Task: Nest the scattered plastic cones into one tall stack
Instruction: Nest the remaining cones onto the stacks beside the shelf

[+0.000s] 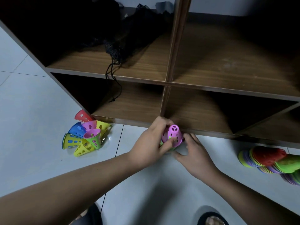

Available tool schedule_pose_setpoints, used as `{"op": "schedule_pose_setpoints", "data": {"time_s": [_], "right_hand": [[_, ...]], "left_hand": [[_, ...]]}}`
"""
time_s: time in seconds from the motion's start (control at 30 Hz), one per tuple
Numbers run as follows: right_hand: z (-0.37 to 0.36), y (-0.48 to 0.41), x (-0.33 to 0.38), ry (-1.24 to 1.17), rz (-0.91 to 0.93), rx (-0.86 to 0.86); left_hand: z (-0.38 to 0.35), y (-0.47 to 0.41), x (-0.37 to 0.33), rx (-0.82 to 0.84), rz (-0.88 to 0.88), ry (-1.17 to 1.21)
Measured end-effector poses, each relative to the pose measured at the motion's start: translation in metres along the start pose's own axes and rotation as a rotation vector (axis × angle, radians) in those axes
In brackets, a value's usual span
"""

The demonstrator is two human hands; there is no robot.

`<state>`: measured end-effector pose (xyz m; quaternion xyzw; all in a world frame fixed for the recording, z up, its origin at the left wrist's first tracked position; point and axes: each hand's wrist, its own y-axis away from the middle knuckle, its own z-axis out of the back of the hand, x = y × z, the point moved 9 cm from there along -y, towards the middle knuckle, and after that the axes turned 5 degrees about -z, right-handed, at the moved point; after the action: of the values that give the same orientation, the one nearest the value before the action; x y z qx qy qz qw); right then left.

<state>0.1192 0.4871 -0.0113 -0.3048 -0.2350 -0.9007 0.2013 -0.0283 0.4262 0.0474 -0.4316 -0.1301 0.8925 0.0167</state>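
Observation:
A purple perforated cone (174,133) sits narrow end up on top of a green cone whose edge shows beneath it, on the floor by the shelf's bottom edge. My left hand (151,142) grips the purple cone from the left, thumb across its side. My right hand (194,151) rests at the base of this small stack on the right, fingers curled near it. A scattered pile of cones (86,137) in red, blue, yellow, purple and green lies on the floor to the left.
A brown wooden shelf unit (165,82) with open compartments stands right behind the stack. A black mesh drawstring bag (129,34) lies in the upper left compartment. Lying stacks of coloured cones (269,159) are at the right edge. My feet show at the bottom.

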Motion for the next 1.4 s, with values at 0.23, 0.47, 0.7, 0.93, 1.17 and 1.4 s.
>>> {"op": "schedule_pose_setpoints", "data": {"time_s": [0.23,0.47,0.7,0.93,1.17,1.4], "right_hand": [[0.037,0.006,0.013,-0.161,0.049,-0.209],[0.045,0.020,0.107,-0.125,0.399,-0.235],[-0.042,0.012,0.185,0.090,0.653,-0.095],[-0.163,-0.031,0.206,0.224,0.680,0.118],[-0.244,-0.055,0.219,0.437,0.724,0.290],[-0.264,-0.063,0.218,0.437,0.693,0.289]], "left_hand": [[-0.011,0.013,0.025,0.087,0.002,-0.069],[0.040,0.062,0.080,0.078,0.081,-0.207],[0.121,0.123,0.154,-0.028,0.251,-0.403],[0.177,0.194,0.207,-0.094,0.439,-0.459],[0.181,0.231,0.240,-0.008,0.520,-0.403],[0.164,0.236,0.242,0.052,0.489,-0.371]]}}
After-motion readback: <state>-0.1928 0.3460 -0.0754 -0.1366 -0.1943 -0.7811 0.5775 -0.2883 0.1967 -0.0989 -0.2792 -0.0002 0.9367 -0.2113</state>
